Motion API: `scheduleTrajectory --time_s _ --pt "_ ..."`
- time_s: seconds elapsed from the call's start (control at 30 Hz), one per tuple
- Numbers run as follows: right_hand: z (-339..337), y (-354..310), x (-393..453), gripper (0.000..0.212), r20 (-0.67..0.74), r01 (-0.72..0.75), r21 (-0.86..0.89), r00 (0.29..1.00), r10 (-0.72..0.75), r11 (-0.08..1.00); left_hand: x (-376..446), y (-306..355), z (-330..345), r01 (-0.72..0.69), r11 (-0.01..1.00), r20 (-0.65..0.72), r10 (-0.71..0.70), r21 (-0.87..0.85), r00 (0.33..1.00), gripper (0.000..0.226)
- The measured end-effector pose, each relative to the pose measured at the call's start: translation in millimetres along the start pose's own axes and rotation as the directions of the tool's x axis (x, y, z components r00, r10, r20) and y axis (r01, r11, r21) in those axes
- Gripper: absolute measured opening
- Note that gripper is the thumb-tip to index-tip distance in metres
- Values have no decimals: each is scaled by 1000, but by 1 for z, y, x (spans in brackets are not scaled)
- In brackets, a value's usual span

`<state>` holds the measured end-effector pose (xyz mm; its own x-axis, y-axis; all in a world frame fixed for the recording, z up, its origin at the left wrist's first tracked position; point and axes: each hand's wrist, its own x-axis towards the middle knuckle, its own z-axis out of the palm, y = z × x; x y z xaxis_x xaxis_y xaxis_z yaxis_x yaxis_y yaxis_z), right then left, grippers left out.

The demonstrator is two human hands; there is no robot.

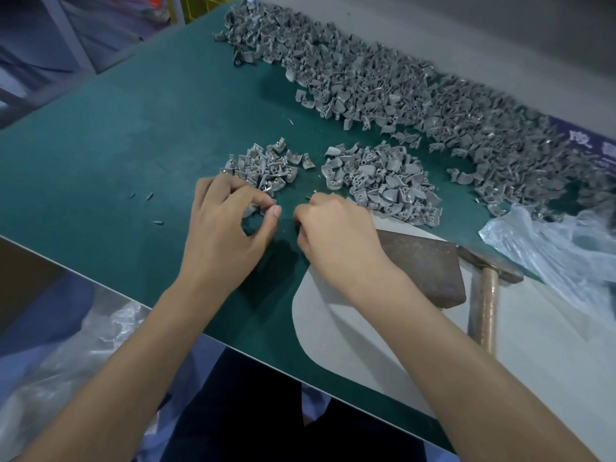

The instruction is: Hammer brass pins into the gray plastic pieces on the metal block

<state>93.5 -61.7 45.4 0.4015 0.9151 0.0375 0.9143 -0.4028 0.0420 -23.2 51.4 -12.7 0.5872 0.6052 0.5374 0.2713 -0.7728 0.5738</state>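
The head view looks down on a green table (pixel 133 155). The left hand (pixel 226 225) rests at the near edge of a small pile of gray pieces with brass pins (pixel 266 165), its fingers curled and pinching a gray plastic piece (pixel 254 208) between thumb and fingertips; most of that piece is covered by the fingers, so which way it points cannot be told. The right hand (pixel 333 228) lies just beside it, knuckles up, fingers curled under toward the table. A few tiny brass pins (pixel 316 194) lie on the green surface at its fingertips, too small to tell their direction, and whether the hand actually holds one cannot be told.

Beyond the right hand sits a second pile of gray pieces without pins (pixel 383 185), and a long heap of gray pieces (pixel 400 95) runs along the far side of the table from upper left to right.

The metal block (pixel 423 265), dark and rusty brown, lies to the right of the right wrist, its long axis slanting from upper left to lower right; the forearm hides its near left corner. Just right of the block lies the hammer (pixel 483 295), handle pointing toward the person, head touching or nearly touching the block. A clear plastic bag (pixel 560 248) is cut off at the right edge.
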Motion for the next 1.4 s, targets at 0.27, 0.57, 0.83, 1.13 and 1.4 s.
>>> scheduleTrajectory --time_s 0.27,0.57,0.83,1.13,1.4 --pt "-10 31 -8 19 -144 9 436 988 60 900 2 9 -1 -72 994 -48 68 -82 997 4" --pt "-15 107 -26 8 -171 -133 621 939 299 773 48 40 17 72 981 279 -19 -181 960 16" --pt "13 111 -39 10 -132 -202 670 915 382 714 85 39 63 -65 979 454 -31 195 890 41" --pt "14 111 -40 13 -166 -151 718 911 378 679 106 25 82 -100 953 430 -34 286 902 66" --pt "16 111 -40 12 -151 -169 699 915 374 695 133 18 90 -211 934 607 -8 288 795 88"
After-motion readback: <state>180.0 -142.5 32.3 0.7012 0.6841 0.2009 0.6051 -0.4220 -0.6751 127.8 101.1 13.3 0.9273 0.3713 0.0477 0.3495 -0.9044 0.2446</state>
